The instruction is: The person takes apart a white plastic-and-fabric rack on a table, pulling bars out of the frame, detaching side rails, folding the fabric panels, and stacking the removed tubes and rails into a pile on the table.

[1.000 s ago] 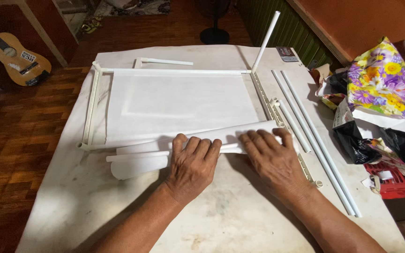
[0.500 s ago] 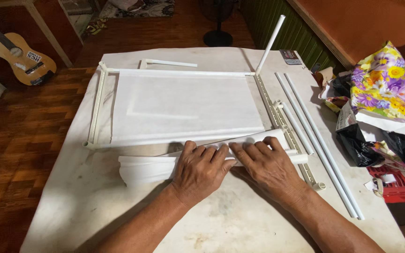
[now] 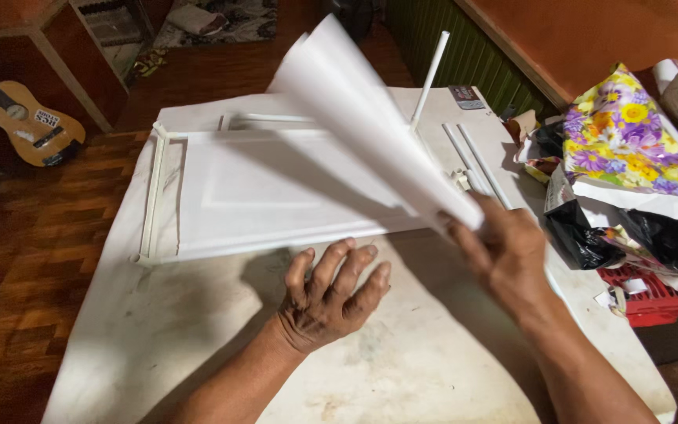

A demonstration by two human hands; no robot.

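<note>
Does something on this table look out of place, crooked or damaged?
Yes. One white rod sticks up at a slant from the frame, while the other rods lie flat. The right hand holds a folded paper sheet in the air. Nothing looks spilled or broken.

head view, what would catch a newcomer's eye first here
The big white folded sheet lifted in the right hand fills the middle. Below it the left hand rests with fingers spread on the table, beside a white panel. A bright floral bag sits at the right edge.
</note>
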